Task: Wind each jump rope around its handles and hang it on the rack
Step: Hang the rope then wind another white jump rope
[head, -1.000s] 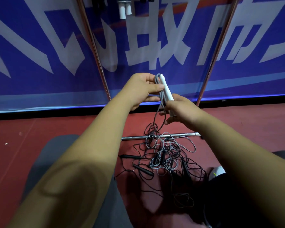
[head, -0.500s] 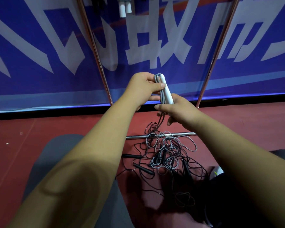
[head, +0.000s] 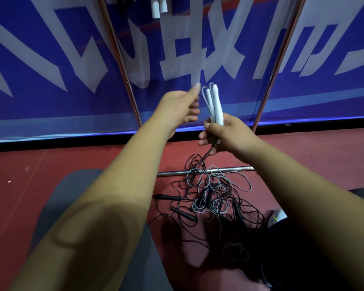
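At frame centre, the white handles [head: 215, 106] are gripped upright in the right hand [head: 225, 135], cord trailing down to the tangled ropes [head: 214, 198] on the red floor [head: 29, 175]. The left hand [head: 180, 108] is curled just beside them; whether cord is pinched cannot be told.

1. A blue banner [head: 51, 85] with large pale characters fills the upper half of the view.
2. A lighter blue band runs along the banner's lower edge, with a bright bluish line of light under it.
3. Below the banner lies a dark strip [head: 51, 147] where wall meets floor.
4. The floor [head: 19, 196] is dull red, with a few small pale specks on the left.
5. Two thin metal poles [head: 122, 66] slant up in front of the banner, leaning apart toward the bottom.
6. A metal bar [head: 229, 169] lies flat on the floor between them.
7. Shadow darkens the floor at lower right.
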Motion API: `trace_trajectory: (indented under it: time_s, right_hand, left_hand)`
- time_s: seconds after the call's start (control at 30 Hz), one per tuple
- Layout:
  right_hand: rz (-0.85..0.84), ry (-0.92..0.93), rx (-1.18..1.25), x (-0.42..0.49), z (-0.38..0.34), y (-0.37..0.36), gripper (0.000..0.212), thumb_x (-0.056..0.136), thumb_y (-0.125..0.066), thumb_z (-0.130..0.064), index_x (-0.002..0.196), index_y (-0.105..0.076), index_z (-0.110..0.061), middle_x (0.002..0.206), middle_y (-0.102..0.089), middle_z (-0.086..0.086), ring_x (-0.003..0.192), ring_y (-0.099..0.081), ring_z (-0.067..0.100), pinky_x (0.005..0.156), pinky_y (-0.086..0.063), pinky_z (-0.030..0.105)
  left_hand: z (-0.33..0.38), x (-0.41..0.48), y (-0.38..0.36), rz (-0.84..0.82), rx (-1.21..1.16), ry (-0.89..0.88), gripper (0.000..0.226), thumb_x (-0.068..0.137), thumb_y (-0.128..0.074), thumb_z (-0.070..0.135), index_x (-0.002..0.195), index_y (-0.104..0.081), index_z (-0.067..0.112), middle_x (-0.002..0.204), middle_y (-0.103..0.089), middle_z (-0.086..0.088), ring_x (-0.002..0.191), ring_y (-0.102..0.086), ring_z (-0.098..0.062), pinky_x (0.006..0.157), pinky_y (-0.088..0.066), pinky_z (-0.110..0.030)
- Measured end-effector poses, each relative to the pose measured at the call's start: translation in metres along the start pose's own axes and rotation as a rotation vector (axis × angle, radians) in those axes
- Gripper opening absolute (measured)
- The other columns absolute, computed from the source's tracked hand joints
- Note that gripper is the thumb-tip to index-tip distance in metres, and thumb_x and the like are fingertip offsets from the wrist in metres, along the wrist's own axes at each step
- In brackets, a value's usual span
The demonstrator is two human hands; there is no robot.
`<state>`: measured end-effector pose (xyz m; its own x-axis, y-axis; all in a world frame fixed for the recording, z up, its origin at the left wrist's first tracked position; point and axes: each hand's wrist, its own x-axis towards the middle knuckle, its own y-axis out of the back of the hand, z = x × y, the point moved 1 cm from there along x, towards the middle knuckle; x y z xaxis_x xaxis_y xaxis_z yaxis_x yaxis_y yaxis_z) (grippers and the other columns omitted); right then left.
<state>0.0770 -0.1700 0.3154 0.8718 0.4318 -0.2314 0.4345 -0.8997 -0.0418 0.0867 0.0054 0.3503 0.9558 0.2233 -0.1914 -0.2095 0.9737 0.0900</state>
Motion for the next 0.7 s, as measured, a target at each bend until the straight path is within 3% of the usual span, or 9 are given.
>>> trace_trajectory:
  time_s: [0.07,0.13,0.23,0.3,0.4,0.5,0.6,0.7]
  right_hand:
    - [0.021,0.018,0.051,-0.001,-0.007,0.003,0.021,0.11,-0.057,-0.015,0.128,-0.053,-0.004,0.098,-0.077,0.02,0.096,-0.079,0.038,0.052,-0.058,0.036]
    - [0.036,0.048,0.104,-0.002,-0.015,0.006,0.026,0.11,-0.055,-0.014,0.135,-0.051,-0.005,0.104,-0.078,0.023,0.097,-0.079,0.039,0.049,-0.055,0.033]
    - [0.066,0.099,0.17,-0.004,-0.026,0.013,0.026,0.111,-0.054,-0.015,0.135,-0.051,-0.007,0.106,-0.078,0.023,0.088,-0.079,0.033,0.046,-0.051,0.03]
    - [0.108,0.125,0.179,-0.006,-0.031,0.018,0.02,0.111,-0.055,-0.016,0.13,-0.055,-0.009,0.105,-0.079,0.02,0.089,-0.08,0.032,0.045,-0.048,0.027]
    - [0.169,0.142,0.198,-0.007,-0.037,0.028,0.015,0.109,-0.058,-0.017,0.123,-0.056,-0.011,0.1,-0.078,0.016,0.093,-0.08,0.032,0.044,-0.044,0.026]
    - [0.195,0.154,0.218,-0.007,-0.04,0.036,0.013,0.109,-0.06,-0.019,0.118,-0.053,-0.012,0.102,-0.078,0.016,0.099,-0.08,0.035,0.045,-0.042,0.026]
    - [0.215,0.169,0.221,-0.006,-0.039,0.042,0.013,0.109,-0.059,-0.018,0.118,-0.052,-0.012,0.105,-0.077,0.017,0.1,-0.079,0.034,0.045,-0.042,0.026]
    - [0.257,0.175,0.204,-0.005,-0.038,0.044,0.015,0.109,-0.059,-0.019,0.119,-0.051,-0.012,0.106,-0.076,0.017,0.099,-0.08,0.033,0.045,-0.042,0.027]
  left_hand:
    - [-0.012,0.003,-0.002,-0.013,0.104,0.118,0.032,0.111,-0.053,0.034,0.108,-0.068,0.005,0.105,-0.072,-0.013,0.087,-0.074,-0.024,0.077,-0.062,-0.034]
    - [-0.028,-0.001,-0.007,-0.176,0.283,0.231,0.023,0.11,-0.047,0.023,0.108,-0.068,0.013,0.108,-0.076,-0.009,0.085,-0.074,-0.02,0.077,-0.056,-0.034]
    - [-0.045,-0.012,-0.014,-0.502,0.394,0.262,0.024,0.106,-0.05,0.026,0.104,-0.073,0.027,0.11,-0.08,0.009,0.108,-0.072,-0.009,0.086,-0.042,-0.036]
    - [-0.044,-0.017,-0.017,-0.631,0.377,0.237,0.025,0.11,-0.051,0.032,0.111,-0.074,0.025,0.116,-0.08,0.005,0.119,-0.069,-0.003,0.081,-0.034,-0.034]
    - [-0.035,-0.019,-0.017,-0.672,0.29,0.197,0.031,0.112,-0.051,0.025,0.119,-0.075,0.006,0.105,-0.08,-0.008,0.105,-0.075,-0.016,0.095,-0.049,-0.03]
    - [-0.029,-0.023,-0.016,-0.692,0.236,0.206,0.028,0.112,-0.053,0.028,0.117,-0.076,0.014,0.087,-0.068,-0.001,0.088,-0.074,-0.019,0.093,-0.057,-0.034]
    - [-0.025,-0.027,-0.016,-0.74,0.171,0.226,0.029,0.111,-0.056,0.031,0.121,-0.077,0.013,0.085,-0.059,0.0,0.077,-0.066,-0.017,0.098,-0.06,-0.05]
    - [-0.019,-0.03,-0.015,-0.711,0.153,0.202,0.03,0.109,-0.059,0.03,0.119,-0.077,0.008,0.085,-0.06,-0.003,0.079,-0.065,-0.02,0.098,-0.059,-0.06]
